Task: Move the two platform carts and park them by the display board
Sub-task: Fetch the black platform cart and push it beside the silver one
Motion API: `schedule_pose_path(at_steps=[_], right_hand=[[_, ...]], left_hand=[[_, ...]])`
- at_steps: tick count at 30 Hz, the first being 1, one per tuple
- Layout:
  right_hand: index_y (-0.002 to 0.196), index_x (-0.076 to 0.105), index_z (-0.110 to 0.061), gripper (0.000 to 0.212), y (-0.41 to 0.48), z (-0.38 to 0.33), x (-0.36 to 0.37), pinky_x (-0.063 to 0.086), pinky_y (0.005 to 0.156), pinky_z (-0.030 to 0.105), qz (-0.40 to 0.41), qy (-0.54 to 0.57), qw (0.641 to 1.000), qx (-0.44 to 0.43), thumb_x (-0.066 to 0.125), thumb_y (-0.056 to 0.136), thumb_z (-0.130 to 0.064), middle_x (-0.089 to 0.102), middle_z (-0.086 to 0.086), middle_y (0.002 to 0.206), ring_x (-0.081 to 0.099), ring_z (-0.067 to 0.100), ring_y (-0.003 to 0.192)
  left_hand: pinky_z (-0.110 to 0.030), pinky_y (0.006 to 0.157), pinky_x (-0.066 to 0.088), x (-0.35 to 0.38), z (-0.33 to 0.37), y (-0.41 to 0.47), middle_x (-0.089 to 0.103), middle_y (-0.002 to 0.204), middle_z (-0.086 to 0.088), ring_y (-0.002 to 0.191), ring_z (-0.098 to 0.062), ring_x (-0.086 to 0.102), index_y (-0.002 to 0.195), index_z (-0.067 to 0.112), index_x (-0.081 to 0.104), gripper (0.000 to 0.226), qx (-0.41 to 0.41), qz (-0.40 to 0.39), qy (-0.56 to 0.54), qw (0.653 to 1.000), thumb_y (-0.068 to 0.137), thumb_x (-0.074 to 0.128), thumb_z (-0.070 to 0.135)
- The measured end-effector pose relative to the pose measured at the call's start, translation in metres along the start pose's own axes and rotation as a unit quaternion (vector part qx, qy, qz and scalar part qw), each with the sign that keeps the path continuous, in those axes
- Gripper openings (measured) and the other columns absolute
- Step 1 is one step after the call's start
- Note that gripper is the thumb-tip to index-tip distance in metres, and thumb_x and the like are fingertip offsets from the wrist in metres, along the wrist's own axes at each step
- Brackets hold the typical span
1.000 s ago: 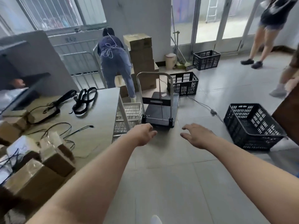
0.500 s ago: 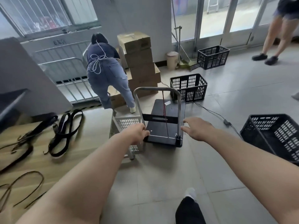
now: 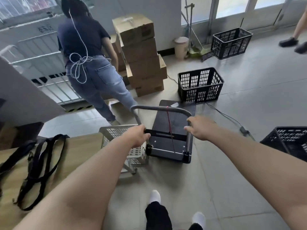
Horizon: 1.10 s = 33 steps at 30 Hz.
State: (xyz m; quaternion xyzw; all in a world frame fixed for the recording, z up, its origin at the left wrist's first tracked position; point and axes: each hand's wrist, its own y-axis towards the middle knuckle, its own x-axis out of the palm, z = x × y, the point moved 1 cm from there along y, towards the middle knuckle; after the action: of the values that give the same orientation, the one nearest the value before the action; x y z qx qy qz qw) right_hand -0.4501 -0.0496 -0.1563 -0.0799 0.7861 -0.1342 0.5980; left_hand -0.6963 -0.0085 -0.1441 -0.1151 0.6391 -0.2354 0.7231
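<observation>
One black platform cart (image 3: 172,143) with a grey U-shaped push handle (image 3: 159,108) stands on the tiled floor right in front of me. A red cord hangs from the handle's top bar down to the deck. My left hand (image 3: 137,136) is curled around the handle's left upright, low down near the deck. My right hand (image 3: 200,128) is spread, its fingertips at the handle's right upright and upper corner. No second cart is in view. A large grey panel (image 3: 25,90) leans at the left.
A person in jeans (image 3: 93,72) bends over just beyond the cart, beside stacked cardboard boxes (image 3: 141,55). Black crates (image 3: 200,85) (image 3: 231,43) (image 3: 289,141) stand ahead and right. A white basket (image 3: 116,135) and a wooden table (image 3: 79,153) with black straps flank the left. A cable (image 3: 229,118) crosses the floor.
I have stepped forward to the cart. Both hands went from reaching in mid-air to its handle, the left closing on the left upright, the right arriving at the right upright.
</observation>
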Motion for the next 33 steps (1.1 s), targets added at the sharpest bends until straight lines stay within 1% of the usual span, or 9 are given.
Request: schedule_pose_path(at_steps=[5, 8, 11, 17, 20, 25, 27, 30, 33], right_hand=[[0.126, 0.049, -0.016, 0.046, 0.046, 0.007, -0.003, 0.044, 0.096, 0.045, 0.008, 0.008, 0.999, 0.045, 0.047, 0.092, -0.047, 0.05, 0.01, 0.127, 0.048, 0.031, 0.118], [0.132, 0.045, -0.019, 0.049, 0.072, 0.003, -0.001, 0.04, 0.097, 0.045, 0.006, 0.034, 0.996, 0.082, 0.047, 0.091, -0.047, 0.046, 0.006, 0.132, 0.043, 0.028, 0.123], [0.137, 0.041, -0.019, 0.054, 0.098, -0.005, 0.007, 0.041, 0.1, 0.047, -0.022, 0.04, 0.994, 0.098, 0.047, 0.091, -0.048, 0.044, 0.006, 0.136, 0.041, 0.027, 0.126], [0.143, 0.032, -0.023, 0.057, 0.136, -0.019, 0.023, 0.037, 0.103, 0.045, -0.015, 0.065, 0.99, 0.122, 0.044, 0.092, -0.047, 0.041, 0.002, 0.144, 0.04, 0.026, 0.13], [0.141, 0.037, -0.024, 0.053, 0.15, -0.025, 0.032, 0.038, 0.1, 0.044, -0.031, 0.072, 0.988, 0.134, 0.041, 0.093, -0.047, 0.044, 0.001, 0.142, 0.041, 0.025, 0.129], [0.12, 0.05, -0.021, 0.039, 0.158, -0.029, 0.044, 0.041, 0.089, 0.042, -0.004, 0.09, 0.984, 0.155, 0.039, 0.094, -0.048, 0.055, 0.005, 0.122, 0.048, 0.027, 0.114], [0.118, 0.052, -0.021, 0.039, 0.153, -0.029, 0.048, 0.041, 0.088, 0.041, 0.011, 0.09, 0.984, 0.15, 0.04, 0.093, -0.049, 0.056, 0.005, 0.118, 0.048, 0.027, 0.113], [0.117, 0.052, -0.021, 0.039, 0.138, -0.029, 0.055, 0.041, 0.09, 0.041, 0.026, 0.098, 0.983, 0.154, 0.042, 0.093, -0.049, 0.056, 0.004, 0.118, 0.046, 0.026, 0.113], [0.117, 0.051, -0.021, 0.038, 0.117, -0.024, 0.061, 0.04, 0.091, 0.04, 0.031, 0.084, 0.983, 0.158, 0.042, 0.093, -0.049, 0.055, 0.003, 0.119, 0.046, 0.026, 0.114]], left_hand=[[-0.048, 0.111, 0.033, -0.023, 0.002, 0.08, 0.036, 0.151, -0.009, 0.136, -0.034, 0.035, 0.146, 0.021, 0.033, 0.06, 0.032, 0.032, 0.014, 0.999, 0.093, 0.05, 0.043], [-0.051, 0.111, 0.032, -0.037, -0.004, 0.124, 0.032, 0.151, -0.006, 0.137, -0.032, 0.029, 0.147, 0.024, 0.028, 0.062, 0.043, 0.048, 0.035, 0.997, 0.093, 0.051, 0.043], [-0.05, 0.108, 0.034, -0.045, -0.012, 0.162, 0.033, 0.147, -0.003, 0.135, -0.03, 0.03, 0.144, 0.027, 0.029, 0.059, 0.056, 0.029, 0.066, 0.996, 0.092, 0.05, 0.046], [-0.046, 0.106, 0.034, -0.045, -0.029, 0.212, 0.041, 0.144, -0.002, 0.132, -0.029, 0.034, 0.143, 0.031, 0.033, 0.054, 0.103, -0.05, 0.118, 0.986, 0.094, 0.044, 0.05], [-0.047, 0.102, 0.04, -0.038, -0.037, 0.224, 0.053, 0.132, -0.005, 0.121, -0.03, 0.044, 0.132, 0.033, 0.044, 0.043, 0.121, -0.069, 0.119, 0.983, 0.093, 0.044, 0.05], [-0.052, 0.096, 0.039, -0.029, -0.04, 0.228, 0.053, 0.127, -0.002, 0.119, -0.03, 0.041, 0.126, 0.038, 0.044, 0.037, 0.123, -0.073, 0.108, 0.984, 0.094, 0.036, 0.055], [-0.057, 0.095, 0.037, -0.026, -0.038, 0.224, 0.052, 0.126, -0.001, 0.119, -0.031, 0.04, 0.125, 0.04, 0.044, 0.036, 0.118, -0.082, 0.098, 0.985, 0.095, 0.031, 0.055], [-0.063, 0.099, 0.033, -0.014, -0.037, 0.213, 0.05, 0.125, 0.0, 0.119, -0.031, 0.039, 0.125, 0.04, 0.044, 0.035, 0.131, -0.084, 0.099, 0.983, 0.098, 0.026, 0.052], [-0.063, 0.103, 0.029, 0.001, -0.032, 0.194, 0.048, 0.128, -0.001, 0.121, -0.031, 0.038, 0.126, 0.039, 0.042, 0.034, 0.143, -0.071, 0.102, 0.982, 0.099, 0.024, 0.05]])
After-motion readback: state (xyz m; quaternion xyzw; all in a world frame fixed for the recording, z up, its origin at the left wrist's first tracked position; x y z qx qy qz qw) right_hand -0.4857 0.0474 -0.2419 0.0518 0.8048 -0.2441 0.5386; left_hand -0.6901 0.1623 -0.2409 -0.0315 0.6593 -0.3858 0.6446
